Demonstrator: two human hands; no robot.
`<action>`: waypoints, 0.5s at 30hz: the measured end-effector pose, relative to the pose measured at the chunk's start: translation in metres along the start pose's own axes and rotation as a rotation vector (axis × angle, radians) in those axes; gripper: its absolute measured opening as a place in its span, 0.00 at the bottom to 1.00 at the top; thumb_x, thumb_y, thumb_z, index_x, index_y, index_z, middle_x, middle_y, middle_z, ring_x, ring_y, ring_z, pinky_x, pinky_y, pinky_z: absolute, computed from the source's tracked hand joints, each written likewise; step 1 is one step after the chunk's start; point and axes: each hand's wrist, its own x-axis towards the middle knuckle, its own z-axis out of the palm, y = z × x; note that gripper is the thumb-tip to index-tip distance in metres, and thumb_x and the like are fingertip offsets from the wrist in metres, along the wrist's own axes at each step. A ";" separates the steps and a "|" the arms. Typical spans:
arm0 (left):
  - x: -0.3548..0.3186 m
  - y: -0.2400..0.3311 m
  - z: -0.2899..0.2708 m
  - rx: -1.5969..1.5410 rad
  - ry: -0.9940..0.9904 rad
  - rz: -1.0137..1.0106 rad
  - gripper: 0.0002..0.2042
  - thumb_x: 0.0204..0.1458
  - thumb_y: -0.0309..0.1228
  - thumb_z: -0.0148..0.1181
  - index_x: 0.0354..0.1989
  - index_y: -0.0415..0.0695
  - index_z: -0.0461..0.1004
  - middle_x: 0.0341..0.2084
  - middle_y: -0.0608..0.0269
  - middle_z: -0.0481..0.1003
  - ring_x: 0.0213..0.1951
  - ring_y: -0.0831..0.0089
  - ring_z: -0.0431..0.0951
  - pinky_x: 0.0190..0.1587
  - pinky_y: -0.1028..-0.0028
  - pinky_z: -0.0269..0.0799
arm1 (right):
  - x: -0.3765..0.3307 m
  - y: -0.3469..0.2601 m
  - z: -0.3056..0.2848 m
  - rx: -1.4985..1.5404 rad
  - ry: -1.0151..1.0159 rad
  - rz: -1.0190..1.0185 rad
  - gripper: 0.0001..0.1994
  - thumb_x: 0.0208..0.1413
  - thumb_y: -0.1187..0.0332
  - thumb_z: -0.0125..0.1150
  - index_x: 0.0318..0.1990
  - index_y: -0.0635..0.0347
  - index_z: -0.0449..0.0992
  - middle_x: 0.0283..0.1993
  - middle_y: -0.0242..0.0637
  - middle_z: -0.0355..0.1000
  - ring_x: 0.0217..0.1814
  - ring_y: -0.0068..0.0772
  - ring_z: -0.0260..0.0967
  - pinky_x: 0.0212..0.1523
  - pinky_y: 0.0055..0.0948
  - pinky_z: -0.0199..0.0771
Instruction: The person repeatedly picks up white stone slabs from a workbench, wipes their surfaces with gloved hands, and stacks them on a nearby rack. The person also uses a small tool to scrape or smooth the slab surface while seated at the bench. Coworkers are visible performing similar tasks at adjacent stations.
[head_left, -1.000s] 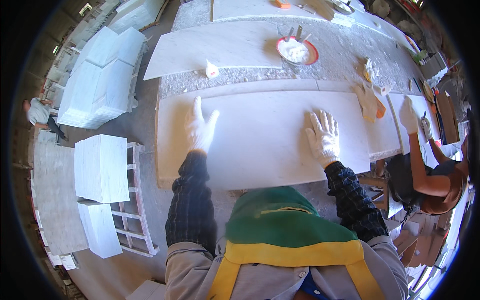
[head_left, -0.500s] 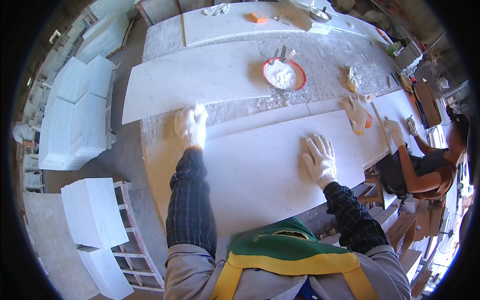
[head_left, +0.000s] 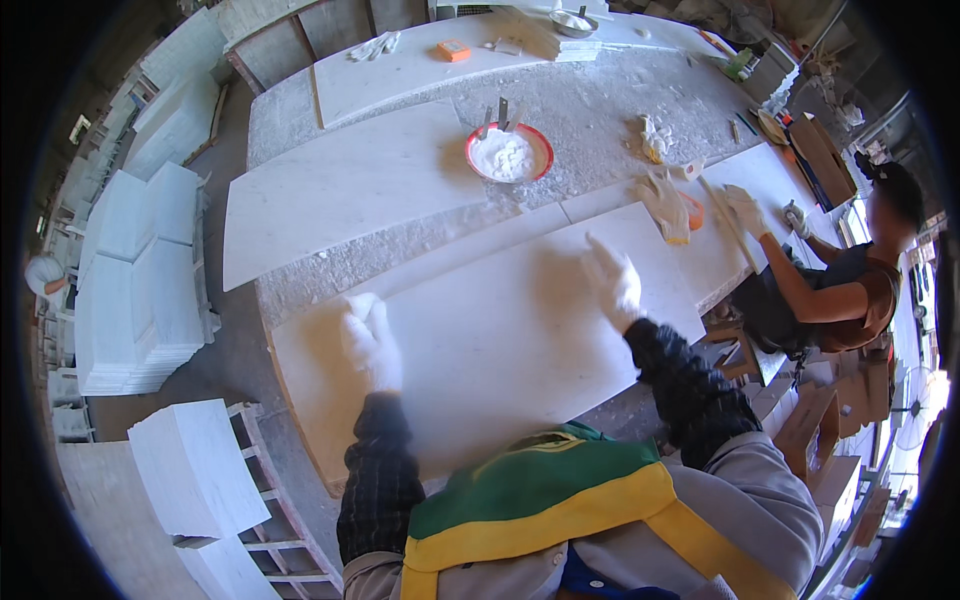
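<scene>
A pale marble slab (head_left: 490, 330) lies on the worktable in front of me. Over its left part is my left hand (head_left: 370, 345), in a white knit glove with the fingers curled together; whatever they may hold is hidden. My right hand (head_left: 613, 283), gloved alike and slightly blurred, is lifted over the slab's far right part, its fingers stretched out and nothing visible in them. Under the slab's far edge shows another pale slab (head_left: 480, 235). Beyond lies a further marble slab (head_left: 350, 190), beside a red-rimmed bowl (head_left: 548, 150) of white powder or paste with several scrapers in it.
Work gloves (head_left: 665, 205) lie past the slab's right corner. On the right a gloved co-worker (head_left: 830, 290) handles a pale strip (head_left: 728, 222). Stacked slabs (head_left: 135, 275) stand on the left, with a ladder-like frame (head_left: 275, 500) nearer. An orange box (head_left: 453, 50) sits at the back.
My left hand has come from the slab's far left edge nearer to me, over its surface. My right hand, flat on the slab before, has risen and shifted away from me. The view has turned.
</scene>
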 end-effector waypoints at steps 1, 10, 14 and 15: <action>0.001 0.000 0.001 -0.120 -0.037 0.047 0.22 0.68 0.42 0.57 0.59 0.36 0.71 0.47 0.47 0.78 0.53 0.51 0.77 0.59 0.60 0.70 | 0.020 0.002 0.003 0.181 0.064 0.127 0.23 0.66 0.58 0.60 0.66 0.55 0.75 0.53 0.45 0.80 0.55 0.39 0.78 0.56 0.37 0.75; 0.007 0.018 -0.004 0.019 -0.093 0.094 0.22 0.68 0.44 0.56 0.54 0.34 0.72 0.52 0.45 0.76 0.56 0.49 0.75 0.60 0.54 0.67 | 0.185 -0.029 0.030 0.405 -0.442 0.398 0.21 0.63 0.53 0.60 0.45 0.64 0.82 0.31 0.40 0.80 0.28 0.30 0.78 0.28 0.29 0.77; 0.006 0.028 -0.005 0.053 -0.066 0.006 0.18 0.66 0.42 0.58 0.49 0.36 0.75 0.49 0.48 0.78 0.55 0.51 0.75 0.61 0.55 0.67 | 0.203 -0.033 0.049 0.248 -0.515 0.388 0.17 0.56 0.54 0.63 0.33 0.60 0.84 0.22 0.41 0.79 0.24 0.33 0.79 0.25 0.33 0.76; 0.006 0.029 -0.005 0.027 -0.073 0.021 0.17 0.66 0.41 0.59 0.49 0.36 0.75 0.48 0.49 0.78 0.55 0.51 0.75 0.61 0.56 0.66 | 0.210 -0.031 0.048 0.149 -0.535 0.254 0.16 0.56 0.55 0.62 0.32 0.60 0.84 0.22 0.42 0.79 0.24 0.35 0.79 0.26 0.34 0.77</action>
